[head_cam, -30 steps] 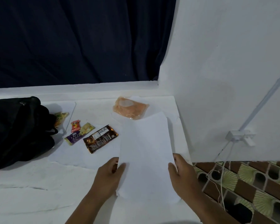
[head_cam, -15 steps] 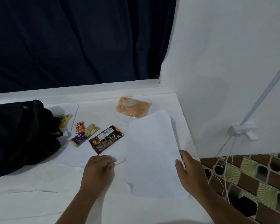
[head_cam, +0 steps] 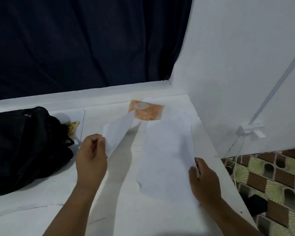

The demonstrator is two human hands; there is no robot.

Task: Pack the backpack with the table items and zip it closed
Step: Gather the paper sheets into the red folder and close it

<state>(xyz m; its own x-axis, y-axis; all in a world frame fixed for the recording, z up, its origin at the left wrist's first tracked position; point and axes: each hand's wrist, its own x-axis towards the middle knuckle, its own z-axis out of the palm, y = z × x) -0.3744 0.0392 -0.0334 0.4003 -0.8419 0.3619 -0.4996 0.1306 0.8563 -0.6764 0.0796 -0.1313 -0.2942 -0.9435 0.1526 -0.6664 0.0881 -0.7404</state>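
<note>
White tabletop (head_cam: 160, 218) under a dark curtain (head_cam: 83, 40); my left hand (head_cam: 91, 155) pinches one paper sheet (head_cam: 117, 132), my right hand (head_cam: 204, 183) pinches another sheet (head_cam: 167, 160); no labels readable.

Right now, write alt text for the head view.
A person's left hand lifts one white paper sheet off a white table while the right hand grips a second white sheet. A black fabric backpack lies left; an orange snack packet sits behind.

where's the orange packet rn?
Head view: the orange packet lies at the table's far side near the wall corner, beyond the white sheet, its left edge behind the lifted sheet.
</note>
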